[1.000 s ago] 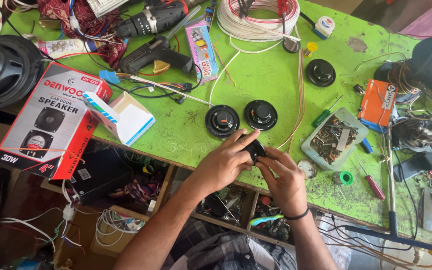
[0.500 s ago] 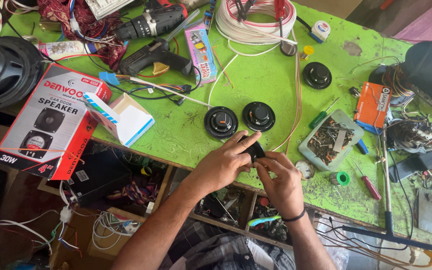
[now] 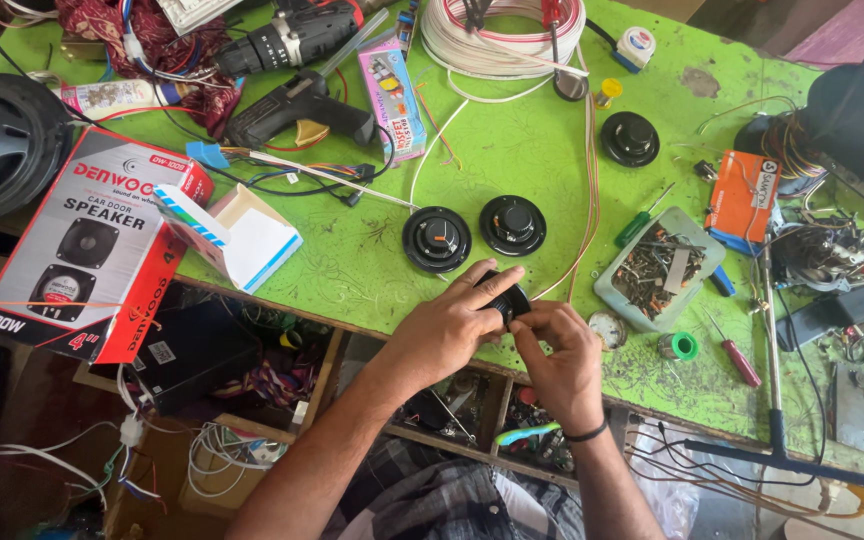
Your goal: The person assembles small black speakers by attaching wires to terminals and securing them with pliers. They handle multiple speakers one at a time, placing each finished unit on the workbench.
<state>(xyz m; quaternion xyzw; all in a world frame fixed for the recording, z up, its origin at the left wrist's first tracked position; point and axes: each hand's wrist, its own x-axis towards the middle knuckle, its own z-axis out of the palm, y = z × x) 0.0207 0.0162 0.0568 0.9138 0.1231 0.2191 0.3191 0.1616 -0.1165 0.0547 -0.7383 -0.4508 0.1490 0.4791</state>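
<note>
While my hands have stayed at the near edge of the green bench [image 3: 512, 140] this last second, little has shifted: the small black tweeter [image 3: 508, 299] sits between them as before, so the fiddling goes on. My left hand [image 3: 449, 330] clamps it, fingers over the top; my right hand [image 3: 555, 352] pinches its lower side, fingertips closed on it. Two matching tweeters [image 3: 437, 239] lie just beyond, a third [image 3: 630, 138] farther off. Far left, a big red-and-white speaker box [image 3: 82, 245] overhangs the edge; beside it an open white-and-blue carton [image 3: 237, 235]. A pink pack [image 3: 392, 85] lies up top, an orange pack [image 3: 740, 195] right, a clear tray [image 3: 657, 268] of bits nearer.
</note>
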